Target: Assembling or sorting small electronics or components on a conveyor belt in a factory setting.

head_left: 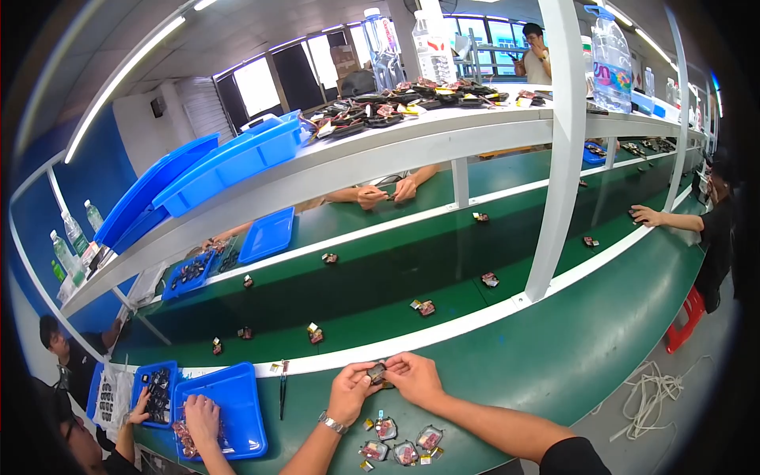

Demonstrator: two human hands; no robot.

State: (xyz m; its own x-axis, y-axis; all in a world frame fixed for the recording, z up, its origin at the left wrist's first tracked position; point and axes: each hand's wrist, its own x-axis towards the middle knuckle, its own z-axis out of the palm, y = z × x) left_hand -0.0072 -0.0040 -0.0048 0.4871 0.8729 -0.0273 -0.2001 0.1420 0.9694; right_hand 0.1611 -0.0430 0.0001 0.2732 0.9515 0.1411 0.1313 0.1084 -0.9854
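Above the near green worktop, my left hand pinches a small dark rounded electronic casing; a metal-banded watch is on that wrist. My right hand grips the same casing from the other side, fingertips closed at its edge. What lies inside the casing is partly covered by my fingers. Just below my hands, several similar rounded casings with reddish innards and small yellow-and-silver tabs lie in a cluster. Left of my hands, dark tweezers rest on the worktop.
At left, a co-worker's hand reaches into a blue tray of reddish parts. Beyond a white rail, a dark green belt carries scattered assemblies. A white post and loaded shelf stand ahead.
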